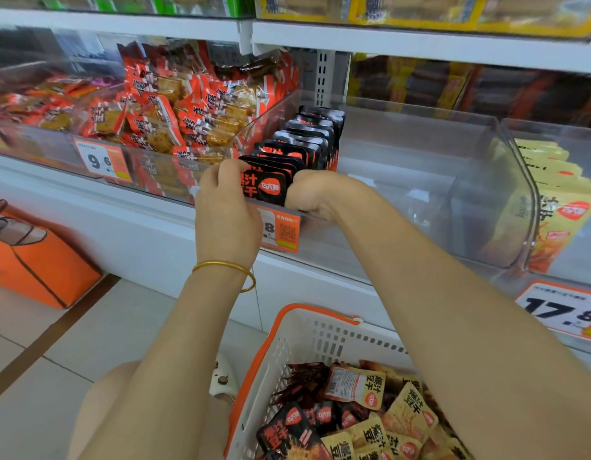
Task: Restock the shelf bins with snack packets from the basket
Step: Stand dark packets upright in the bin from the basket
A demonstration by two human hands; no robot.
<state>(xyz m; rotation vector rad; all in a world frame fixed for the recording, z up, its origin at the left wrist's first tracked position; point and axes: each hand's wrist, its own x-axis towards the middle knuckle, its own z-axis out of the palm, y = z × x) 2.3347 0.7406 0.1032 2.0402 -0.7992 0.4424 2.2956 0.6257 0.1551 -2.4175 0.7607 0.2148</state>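
Gripping the front black packet [265,185] by its left edge with the left hand [226,210], with fingers curled over the top corner and a gold bangle [224,272] hanging loose at the wrist. Pressing the right hand [315,194], balled with knuckles upward, against the right edge of that same packet, with its fingertips out of sight, so not telling whether pinching or only pushing. Holding this packet upright at the front edge of the middle clear bin [403,154], on the bin's left side, as the nearest of a row of black packets [307,137] standing one behind another along the left wall toward the back of the shelf [88,190]. Seeing just beside it, toward the shelf's left end, a left bin [48,144] piled with orange-red packets [161,104], and toward the right end a right bin [519,180] with upright yellow packets [553,200]. Noting orange price labels [103,159] fixed along the bins' front edges. Looking down between the forearms at the white basket [307,330] with its orange rim, below the shelf's front edge, carrying a jumbled heap of loose yellow packets [357,383] and loose black packets [287,433]. Catching an orange bag [31,257] standing on the floor under the shelf's left end.
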